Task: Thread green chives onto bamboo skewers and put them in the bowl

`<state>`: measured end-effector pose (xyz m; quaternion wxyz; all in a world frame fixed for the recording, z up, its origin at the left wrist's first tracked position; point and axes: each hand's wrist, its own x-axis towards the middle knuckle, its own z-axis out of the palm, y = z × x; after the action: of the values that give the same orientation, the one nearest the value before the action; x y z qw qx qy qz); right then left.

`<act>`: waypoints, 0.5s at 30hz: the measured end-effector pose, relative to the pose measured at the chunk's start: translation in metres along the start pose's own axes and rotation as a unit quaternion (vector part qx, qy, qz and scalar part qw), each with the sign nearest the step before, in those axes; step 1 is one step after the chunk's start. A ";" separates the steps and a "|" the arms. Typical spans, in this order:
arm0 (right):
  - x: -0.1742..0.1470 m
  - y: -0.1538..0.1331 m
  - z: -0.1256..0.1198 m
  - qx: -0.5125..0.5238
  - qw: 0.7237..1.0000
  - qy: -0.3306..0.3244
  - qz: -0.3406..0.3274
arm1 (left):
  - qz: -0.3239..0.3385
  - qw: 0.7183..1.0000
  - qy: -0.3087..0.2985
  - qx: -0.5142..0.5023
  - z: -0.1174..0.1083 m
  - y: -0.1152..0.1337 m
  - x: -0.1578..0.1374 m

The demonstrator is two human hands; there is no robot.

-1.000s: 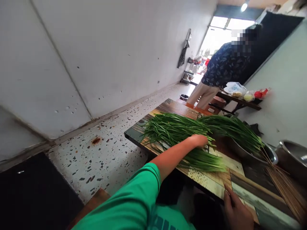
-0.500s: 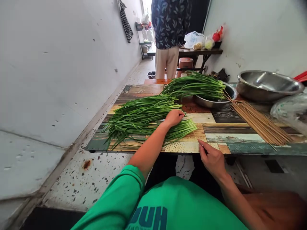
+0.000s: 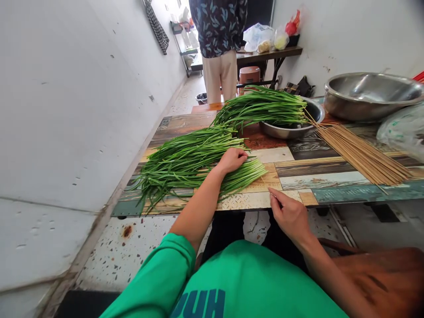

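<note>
Pale, hard wall (image 3: 73,88) along the left, scuffed and pitted with small chips. Below, glossy floor (image 3: 111,254) flecked with irregular dark chips. Across the middle, long flat counter (image 3: 331,181), its surface a patchwork of wood-grain rectangles in cream, brown and dull teal. Beyond the far edge, standing, another person (image 3: 218,31) in a dark leaf-print top and beige trousers. In the foreground, soft green shirt (image 3: 258,278) with dark block lettering. At far right on the counter, big metal basin (image 3: 367,109), shiny, rounded and rolled at the rim. Left of centre, loose heap of greens (image 3: 185,154): flat, ribbon-like leaves narrowing to pale, straight stems on the right. Behind, second bunch of greens (image 3: 265,106), laid across a smaller metal bowl (image 3: 281,131), leaves arching down leftward. To the right, fanned diagonally, thin tan sticks (image 3: 361,152). Near them, crumpled clear plastic bag (image 3: 404,132). Over the heap, by the stem ends, left hand (image 3: 232,160), knuckles up; grip partly hidden, impossible to tell whether closed on any stalks. At the near edge, apart from the stems, right hand (image 3: 289,216); grip narrow, thumb and forefinger pinched together, anything between too small to make out.
</note>
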<state>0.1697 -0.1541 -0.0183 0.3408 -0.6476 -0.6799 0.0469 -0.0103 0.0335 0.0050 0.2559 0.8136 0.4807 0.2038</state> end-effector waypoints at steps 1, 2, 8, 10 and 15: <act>0.000 0.000 0.000 -0.001 1.000 0.001 0.002 | 0.002 1.000 0.000 -0.001 0.000 0.000 0.000; 0.000 0.000 0.001 -0.001 1.000 0.003 0.003 | 0.002 1.000 0.000 -0.003 0.000 0.000 -0.001; -0.001 0.001 0.002 -0.005 1.000 0.020 -0.013 | 0.010 0.999 0.011 -0.028 0.001 -0.001 -0.002; 0.000 0.001 0.002 -0.011 0.999 0.029 -0.020 | 0.018 0.999 0.010 -0.035 0.001 -0.002 -0.002; 0.001 0.000 0.001 -0.017 0.998 0.041 -0.040 | 0.017 0.999 0.013 -0.045 0.002 -0.002 -0.003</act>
<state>0.1689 -0.1527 -0.0185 0.3587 -0.6268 -0.6917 -0.0049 -0.0119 0.0317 0.0020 0.2828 0.8064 0.4605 0.2401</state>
